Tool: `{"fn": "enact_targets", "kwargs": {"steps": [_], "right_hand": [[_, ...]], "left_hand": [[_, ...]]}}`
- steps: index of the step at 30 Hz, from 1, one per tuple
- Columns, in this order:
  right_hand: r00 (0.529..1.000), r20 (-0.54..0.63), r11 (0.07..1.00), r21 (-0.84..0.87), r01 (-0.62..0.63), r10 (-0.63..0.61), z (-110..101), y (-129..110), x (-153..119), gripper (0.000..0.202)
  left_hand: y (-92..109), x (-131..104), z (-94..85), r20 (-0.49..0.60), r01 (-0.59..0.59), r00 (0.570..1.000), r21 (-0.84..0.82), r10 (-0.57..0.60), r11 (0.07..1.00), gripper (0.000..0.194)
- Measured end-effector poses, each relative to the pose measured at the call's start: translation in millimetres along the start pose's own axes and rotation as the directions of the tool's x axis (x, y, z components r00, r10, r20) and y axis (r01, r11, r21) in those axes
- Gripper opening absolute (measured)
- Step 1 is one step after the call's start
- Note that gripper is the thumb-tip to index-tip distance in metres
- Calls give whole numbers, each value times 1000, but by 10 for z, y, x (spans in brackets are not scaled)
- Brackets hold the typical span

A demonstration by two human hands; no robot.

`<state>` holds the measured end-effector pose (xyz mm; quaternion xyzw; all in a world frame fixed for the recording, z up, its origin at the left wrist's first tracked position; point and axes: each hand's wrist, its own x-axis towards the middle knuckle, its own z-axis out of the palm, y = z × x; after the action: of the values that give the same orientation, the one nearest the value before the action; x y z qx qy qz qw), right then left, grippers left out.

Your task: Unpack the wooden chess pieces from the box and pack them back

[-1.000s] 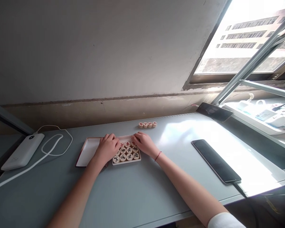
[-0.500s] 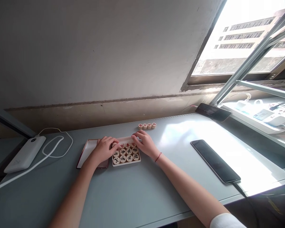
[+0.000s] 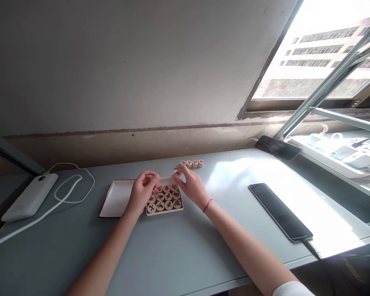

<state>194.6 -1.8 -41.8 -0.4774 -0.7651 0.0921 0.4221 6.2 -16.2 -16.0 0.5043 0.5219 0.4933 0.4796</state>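
Note:
A white box (image 3: 165,213) holds rows of round wooden Chinese chess pieces (image 3: 168,196). Black characters mark the front rows, red ones the row behind. My right hand (image 3: 192,186) pinches a single chess piece (image 3: 176,172) above the box's back right corner. Over the back left of the box is my left hand (image 3: 143,191), thumb and fingertips pressed together; whatever they may hold is hidden. To the left lies the open box lid (image 3: 117,198), white inside and partly behind my left wrist. Behind the box, several red-marked chess pieces (image 3: 192,163) stand in a row.
A black phone (image 3: 280,211) with a cable lies on the grey desk (image 3: 179,250) at right. Another phone (image 3: 277,148) leans by the metal frame at the back right. At left sit a white power bank (image 3: 31,197) and its looping white cable (image 3: 57,202).
My left hand has moved right and up off the lid, with its fingertips now pinched. My right hand has picked up a chess piece and raised it at the box's back edge.

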Motion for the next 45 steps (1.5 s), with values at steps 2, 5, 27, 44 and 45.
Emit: {"fn": "enact_targets", "kwargs": {"steps": [2,5,27,44,45], "right_hand": [[996,10,992,-89,-86,87,-10,174,16,10],[983,33,971,-167,-171,178,21,376,19,9],[971,-30,963,-124,-239,237,-64,312,35,11],[977,33,950,-241,-199,213,-17,491,9,15],[977,30,950,-239,-200,213,-16,497,10,16]], "left_hand": [[-26,25,-26,-16,27,999,-27,-28,999,39],[-46,28,-26,12,100,995,-20,-99,995,45],[-88,11,-118,297,-444,877,799,377,405,22],[-146,58,-156,275,-411,903,776,330,478,30],[-144,65,-163,284,-420,902,755,325,505,30]]}}
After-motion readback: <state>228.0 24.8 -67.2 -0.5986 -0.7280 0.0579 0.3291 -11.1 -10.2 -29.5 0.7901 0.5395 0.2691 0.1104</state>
